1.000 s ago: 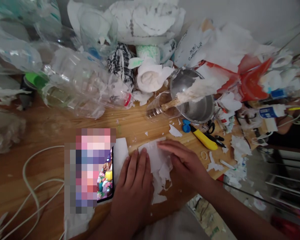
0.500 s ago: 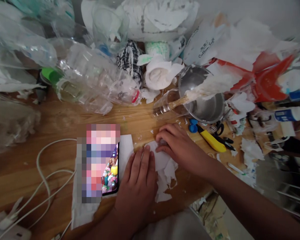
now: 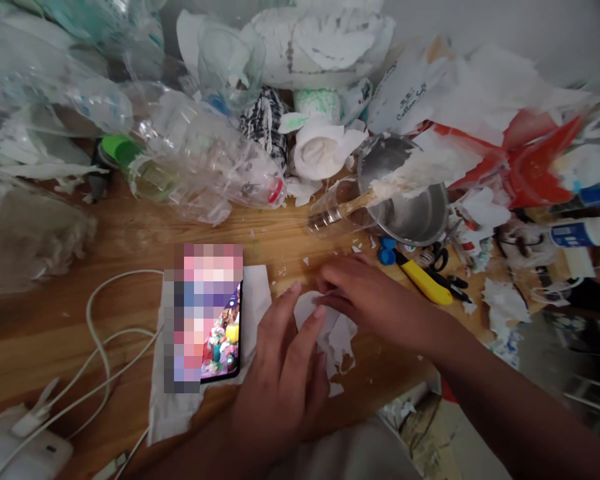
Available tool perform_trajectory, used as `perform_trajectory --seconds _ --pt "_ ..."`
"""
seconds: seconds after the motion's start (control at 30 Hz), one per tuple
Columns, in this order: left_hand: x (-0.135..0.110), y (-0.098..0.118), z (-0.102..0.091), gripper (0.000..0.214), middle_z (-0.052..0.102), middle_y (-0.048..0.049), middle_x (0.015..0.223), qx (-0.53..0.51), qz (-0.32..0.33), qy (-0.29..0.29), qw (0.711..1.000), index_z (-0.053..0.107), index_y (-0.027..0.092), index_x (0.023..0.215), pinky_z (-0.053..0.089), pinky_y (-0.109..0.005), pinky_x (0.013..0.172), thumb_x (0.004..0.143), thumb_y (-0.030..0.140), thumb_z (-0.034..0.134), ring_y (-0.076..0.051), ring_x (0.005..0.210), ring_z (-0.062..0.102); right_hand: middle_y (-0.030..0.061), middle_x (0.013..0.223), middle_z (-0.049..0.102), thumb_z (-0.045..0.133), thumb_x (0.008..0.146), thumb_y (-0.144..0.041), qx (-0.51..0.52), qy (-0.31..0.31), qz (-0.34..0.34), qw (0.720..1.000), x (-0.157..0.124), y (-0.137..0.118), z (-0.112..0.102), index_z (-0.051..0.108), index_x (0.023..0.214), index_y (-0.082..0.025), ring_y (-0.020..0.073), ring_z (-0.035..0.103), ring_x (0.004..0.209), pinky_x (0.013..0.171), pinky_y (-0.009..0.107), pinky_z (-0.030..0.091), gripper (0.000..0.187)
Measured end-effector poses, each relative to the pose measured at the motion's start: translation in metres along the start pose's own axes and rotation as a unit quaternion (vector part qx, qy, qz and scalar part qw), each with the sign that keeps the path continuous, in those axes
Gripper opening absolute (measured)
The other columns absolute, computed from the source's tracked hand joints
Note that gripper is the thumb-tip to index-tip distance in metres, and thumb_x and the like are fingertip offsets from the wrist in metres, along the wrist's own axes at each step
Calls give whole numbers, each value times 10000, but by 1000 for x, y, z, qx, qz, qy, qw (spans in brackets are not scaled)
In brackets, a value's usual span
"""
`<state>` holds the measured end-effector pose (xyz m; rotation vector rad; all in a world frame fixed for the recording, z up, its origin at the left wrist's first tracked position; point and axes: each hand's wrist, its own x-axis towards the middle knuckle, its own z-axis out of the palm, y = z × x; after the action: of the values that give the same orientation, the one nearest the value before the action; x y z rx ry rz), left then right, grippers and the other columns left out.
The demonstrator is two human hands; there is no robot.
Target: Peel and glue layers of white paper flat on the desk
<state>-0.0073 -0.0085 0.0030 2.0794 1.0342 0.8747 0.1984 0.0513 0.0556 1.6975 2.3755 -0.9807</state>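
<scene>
My left hand (image 3: 283,360) lies on a torn piece of white tissue paper (image 3: 337,333) on the wooden table (image 3: 80,267), its fingers stretched out over the paper's left part. My right hand (image 3: 365,297) rests on the paper's far edge with its fingers curled and pressed on it. A lit phone (image 3: 220,330) lies on a white tissue just left of my left hand.
Crushed clear plastic bottles (image 3: 200,160) pile up at the back left. A plastic cup (image 3: 335,210) and a steel pot (image 3: 405,193) lie behind the hands. A yellow utility knife (image 3: 423,280), scissors and paper scraps sit to the right. White cables (image 3: 100,347) curl at the left.
My right hand's fingers curled in from lying flat and gathered the paper's far edge. My left hand slid and turned a little over the paper. The camera shifted slightly.
</scene>
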Motion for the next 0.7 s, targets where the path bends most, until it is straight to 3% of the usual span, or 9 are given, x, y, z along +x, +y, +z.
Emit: perform_trajectory --seconds 0.03,0.1,0.17,0.27,0.33,0.4,0.47,0.6,0.7 --pt "0 1 -1 651 282 -217 1600 -42 -21 5 999 327 150 1495 352 -454 1213 899 47 569 -280 1517 283 1 924 626 639 956 -237 50 -3 17 999 -5 2 -2 553 969 -211 181 582 902 854 354 407 92" --pt "-1 1 -3 696 271 -183 1619 -136 -77 6 988 260 211 1534 351 -441 1220 925 101 579 -256 1527 272 -6 961 627 676 934 -319 160 -28 53 985 -17 5 -6 563 1154 -246 163 597 882 811 311 452 258" --pt "-1 0 -2 735 362 -156 1581 -251 -139 -7 958 224 273 1551 396 -436 1193 933 142 600 -242 1487 360 -11 982 631 697 912 -363 255 -69 82 961 -28 2 -9 560 1264 -285 155 611 885 776 278 478 385" --pt "5 -2 0 634 646 -96 1264 -435 -242 -39 867 405 265 1447 553 -332 1003 885 165 679 -190 1189 644 -27 943 639 719 892 -363 362 -106 109 920 -39 -10 -7 649 1073 -263 140 603 886 777 246 474 219" --pt "11 -3 1 405 715 -48 1023 -504 -312 -61 803 603 213 1207 580 -268 859 827 185 738 -158 964 703 -37 867 613 749 865 -388 422 -114 129 890 -42 -18 0 630 909 -227 121 562 816 728 226 456 205" --pt "18 -4 0 227 733 -34 924 -520 -367 -82 767 681 185 982 561 -247 792 778 207 778 -144 867 695 -44 819 570 786 827 -412 473 -114 144 862 -44 -20 10 597 868 -211 105 508 747 663 210 429 278" --pt "23 -5 -1 179 743 -28 891 -522 -395 -91 750 699 177 891 538 -245 769 750 222 800 -138 837 682 -46 814 550 805 809 -404 511 -104 144 841 -45 -19 18 588 878 -201 92 480 724 635 198 406 304" --pt "25 -5 -3 210 720 2 830 -543 -424 -97 719 698 186 862 497 -240 695 722 276 825 -123 747 639 -44 783 531 773 842 -411 531 -43 152 832 -46 -13 25 577 881 -193 84 456 695 602 193 372 297" --pt "23 -4 -3 237 686 18 767 -539 -448 -108 705 687 184 859 478 -251 656 733 337 817 -115 665 597 -47 748 519 735 872 -446 532 -36 157 831 -46 -14 23 584 890 -195 82 444 649 563 196 360 294"
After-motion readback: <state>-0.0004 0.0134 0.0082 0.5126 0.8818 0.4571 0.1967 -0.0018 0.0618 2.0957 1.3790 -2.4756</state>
